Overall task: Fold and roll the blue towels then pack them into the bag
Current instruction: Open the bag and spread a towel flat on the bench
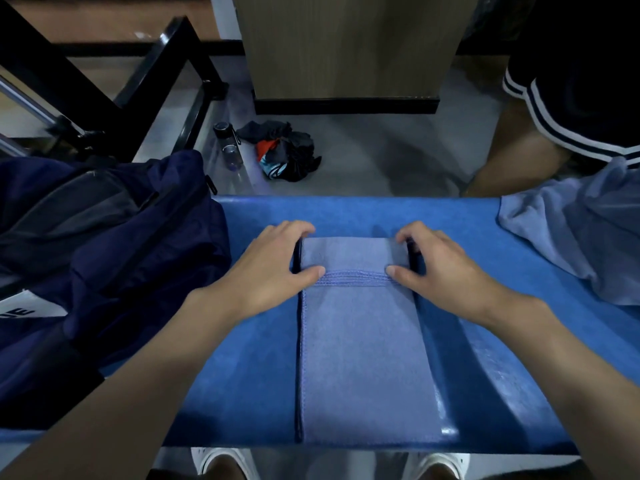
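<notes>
A light blue towel (pixel 363 355), folded into a long narrow strip, lies lengthwise on the blue bench (pixel 242 375). Its far end is turned over into a first roll (pixel 353 252). My left hand (pixel 277 268) grips the roll's left end, thumb on the hem and fingers curled over the top. My right hand (pixel 440 268) grips the right end the same way. A second light blue towel (pixel 575 230) lies crumpled at the bench's right end. The dark navy bag (pixel 104 244) sits open on the left end.
Someone in dark shorts with white stripes (pixel 568 98) stands beyond the bench at right. On the floor behind lie a clear bottle (pixel 228 147) and a heap of dark clothes (pixel 284 154). A wooden cabinet (pixel 346 46) and a black metal frame (pixel 104 81) stand farther back.
</notes>
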